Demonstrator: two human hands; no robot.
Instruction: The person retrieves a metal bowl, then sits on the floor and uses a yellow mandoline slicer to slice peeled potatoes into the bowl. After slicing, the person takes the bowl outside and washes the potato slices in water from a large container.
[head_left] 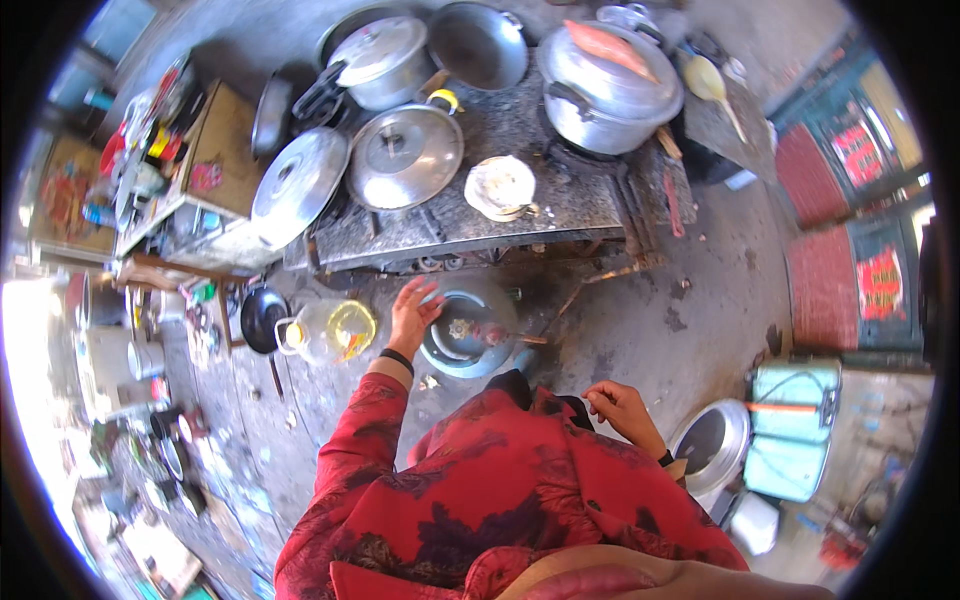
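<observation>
While a black frying pan (pixel 264 318) shows at far left, a clear jug (pixel 330 334) of yellow liquid stands nearer the person's left hand (pixel 412 316), whose fingers are spread, apparently bare, by the left rim of a blue basin (pixel 466 371); whether they touch it, one cannot tell. The basin sits before the counter (pixel 470 236). Farther right, the right hand (pixel 618 408) is loosely curled, its grip unclear, near a metal pot (pixel 738 424) beside a turquoise case (pixel 793 455).
</observation>
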